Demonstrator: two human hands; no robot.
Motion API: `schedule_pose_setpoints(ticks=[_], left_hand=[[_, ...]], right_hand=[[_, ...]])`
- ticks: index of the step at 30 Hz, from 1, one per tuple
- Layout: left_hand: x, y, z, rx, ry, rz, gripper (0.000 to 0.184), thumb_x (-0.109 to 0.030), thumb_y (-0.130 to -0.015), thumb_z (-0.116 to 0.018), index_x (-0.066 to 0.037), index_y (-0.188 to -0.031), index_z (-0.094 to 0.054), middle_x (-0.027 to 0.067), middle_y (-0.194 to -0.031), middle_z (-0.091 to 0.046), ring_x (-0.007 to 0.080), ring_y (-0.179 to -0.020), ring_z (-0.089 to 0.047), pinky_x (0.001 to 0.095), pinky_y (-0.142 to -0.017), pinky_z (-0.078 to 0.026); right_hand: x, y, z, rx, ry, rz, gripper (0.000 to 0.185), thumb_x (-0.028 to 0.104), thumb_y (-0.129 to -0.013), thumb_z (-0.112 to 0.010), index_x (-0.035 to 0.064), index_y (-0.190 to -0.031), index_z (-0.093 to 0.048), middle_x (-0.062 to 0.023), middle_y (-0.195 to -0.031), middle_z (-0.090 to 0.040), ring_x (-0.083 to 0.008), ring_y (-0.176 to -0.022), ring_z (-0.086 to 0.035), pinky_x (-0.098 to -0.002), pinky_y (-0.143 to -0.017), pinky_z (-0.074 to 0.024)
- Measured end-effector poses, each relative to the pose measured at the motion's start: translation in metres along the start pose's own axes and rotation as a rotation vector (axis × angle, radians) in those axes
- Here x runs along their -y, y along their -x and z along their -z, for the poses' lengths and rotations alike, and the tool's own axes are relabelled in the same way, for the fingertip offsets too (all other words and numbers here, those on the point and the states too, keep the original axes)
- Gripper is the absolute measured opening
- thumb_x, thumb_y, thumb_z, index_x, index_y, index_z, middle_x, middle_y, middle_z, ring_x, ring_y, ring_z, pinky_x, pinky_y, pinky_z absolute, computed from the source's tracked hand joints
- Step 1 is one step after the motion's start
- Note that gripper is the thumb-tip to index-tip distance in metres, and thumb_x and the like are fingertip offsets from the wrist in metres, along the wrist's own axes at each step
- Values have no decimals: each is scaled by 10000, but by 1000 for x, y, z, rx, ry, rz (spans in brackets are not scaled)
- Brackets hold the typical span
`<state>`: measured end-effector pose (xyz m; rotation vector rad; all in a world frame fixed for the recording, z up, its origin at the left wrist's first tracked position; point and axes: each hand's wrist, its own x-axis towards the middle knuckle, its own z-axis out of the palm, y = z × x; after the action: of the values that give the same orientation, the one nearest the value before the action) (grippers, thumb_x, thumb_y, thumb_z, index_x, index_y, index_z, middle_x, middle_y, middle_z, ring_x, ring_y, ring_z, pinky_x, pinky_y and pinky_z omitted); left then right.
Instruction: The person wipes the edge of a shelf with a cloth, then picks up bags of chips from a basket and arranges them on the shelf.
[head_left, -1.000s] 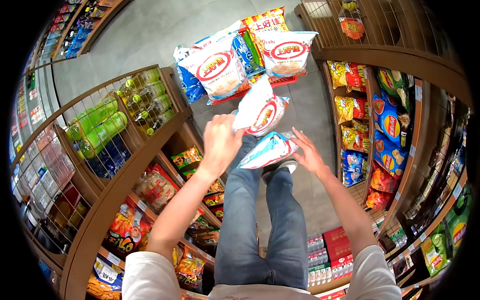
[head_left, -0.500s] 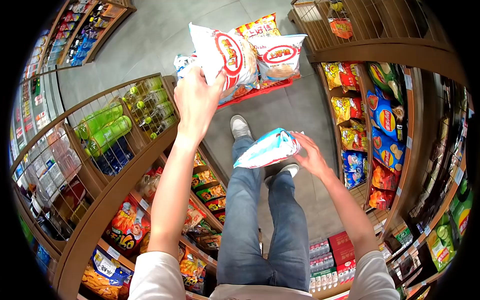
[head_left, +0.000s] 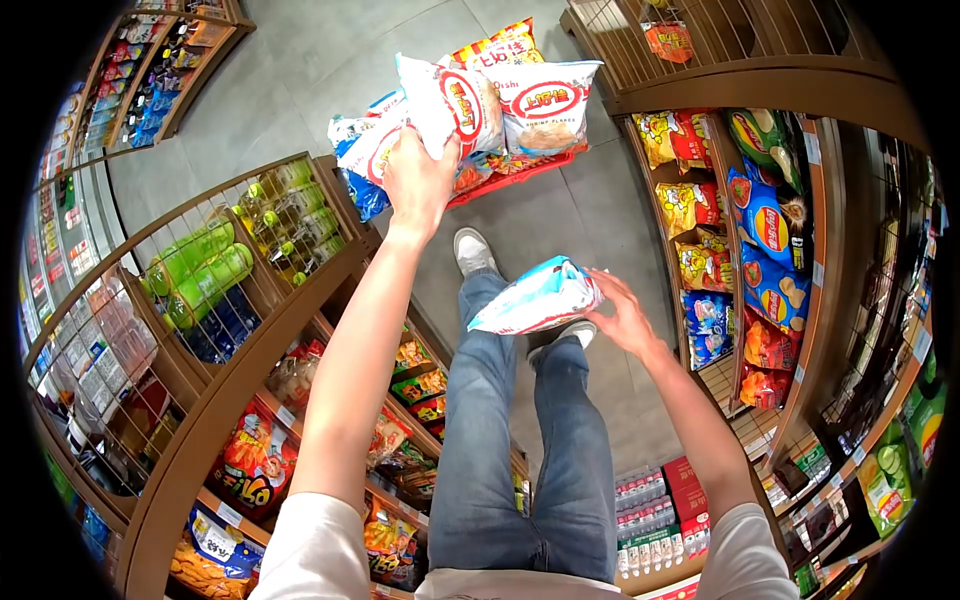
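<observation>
My left hand (head_left: 418, 185) pinches the near edge of a white snack bag (head_left: 465, 108) with a red oval logo, over the red shopping basket (head_left: 525, 181). Beside that bag a similar white shrimp flakes bag (head_left: 552, 108) leans in the basket. Behind it stands a yellow-and-red bag (head_left: 502, 46), and more white and blue bags (head_left: 368, 150) bulge at the basket's left side. Nearer my body, my right hand (head_left: 626, 312) grips the right end of a white and light-blue snack bag (head_left: 540, 296), held tilted above my legs.
A wooden shelf of chip bags (head_left: 770, 230) runs along the right. On the left, a wire-fronted rack holds green bottles (head_left: 210, 265), with snack bags (head_left: 255, 460) below. Boxed drinks (head_left: 650, 520) stand low near my right leg. The basket sits on grey tile floor (head_left: 300, 75).
My left hand has moved right and lowered its white bag farther in among the basket's bags, uncovering another white bag at the left. My right hand and its bag stay nearly still.
</observation>
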<state>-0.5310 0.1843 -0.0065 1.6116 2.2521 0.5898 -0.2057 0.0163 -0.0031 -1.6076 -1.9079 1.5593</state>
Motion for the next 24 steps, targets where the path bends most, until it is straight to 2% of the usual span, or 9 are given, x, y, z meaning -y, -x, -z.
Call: schedule_pose_setpoints(ticks=[1, 7, 11, 14, 16, 17, 18, 21, 24], left_hand=[[0, 2, -1, 79, -11, 74, 531, -408, -784, -773, 63, -934, -579, 248, -843, -657, 391, -816, -657, 454, -731, -513], [4, 11, 4, 158, 15, 158, 606, -459, -786, -770, 60, -1022, -563, 246, -987, -649, 376, -917, -648, 450, -796, -508], [7, 20, 10, 144, 32, 133, 689, -473, -782, -771, 77, -1121, -532, 263, -1089, -615, 373, -991, -630, 444, -813, -503], [4, 29, 17, 115, 31, 97, 731, -449, -801, -765, 95, -1198, -483, 282, -1173, -553, 385, -1080, -569, 452, -883, -468], [-2, 38, 26, -63, -29, -82, 652, -328, -826, -765, 93, -1210, -449, 285, -1184, -513, 404, -1114, -518, 472, -961, -417], [-6, 45, 32, -96, 44, -97, 541, -260, -873, -721, 75, -1209, -461, 264, -1165, -505, 390, -1136, -461, 471, -1008, -359], [-10, 55, 36, -96, 43, -98, 541, -260, -873, -721, 75, -1209, -461, 264, -1165, -505, 390, -1136, -461, 471, -1008, -359], [-18, 88, 41, -66, 307, -14, 430, -209, -921, -663, 50, -1213, -484, 223, -1114, -512, 357, -1066, -482, 450, -960, -377], [-31, 127, 40, 213, 616, 308, 497, -299, -954, -625, 56, -1262, -461, 225, -1237, -514, 336, -1175, -503, 438, -1005, -399]], right_hand=[[1, -1, 0, 2, -1, -6, 635, 125, -775, -788, 59, -1360, -550, -111, -1397, -554, -296, -1336, -471, -414, -1116, -376], [5, -5, -1, -11, 4, -14, 650, 95, -774, -772, 69, -1378, -533, -111, -1405, -546, -306, -1343, -461, -414, -1120, -371], [4, -7, -4, -16, 2, -28, 661, 100, -762, -780, 62, -1374, -534, -119, -1405, -545, -312, -1348, -454, -414, -1126, -364], [3, -7, -7, -42, 3, -41, 647, 115, -758, -798, 52, -1352, -548, -147, -1376, -557, -315, -1309, -492, -411, -1096, -393], [6, -9, -9, -120, -124, -146, 576, 134, -768, -814, 34, -1288, -586, -162, -1309, -595, -291, -1215, -567, -383, -1019, -451], [5, -10, -10, -119, -125, -145, 576, 134, -768, -814, 34, -1288, -586, -162, -1309, -595, -291, -1215, -567, -383, -1019, -451], [4, -12, -11, -150, -156, -167, 544, 146, -773, -822, 26, -1254, -600, -151, -1260, -620, -264, -1159, -594, -365, -979, -468], [15, -22, -11, -244, -221, -186, 493, 161, -776, -835, 15, -1197, -623, -125, -1161, -667, -217, -1072, -629, -338, -927, -486], [26, -35, -9, -328, -287, -164, 468, 166, -770, -841, 7, -1161, -638, -100, -1075, -700, -189, -1023, -642, -330, -914, -490]])
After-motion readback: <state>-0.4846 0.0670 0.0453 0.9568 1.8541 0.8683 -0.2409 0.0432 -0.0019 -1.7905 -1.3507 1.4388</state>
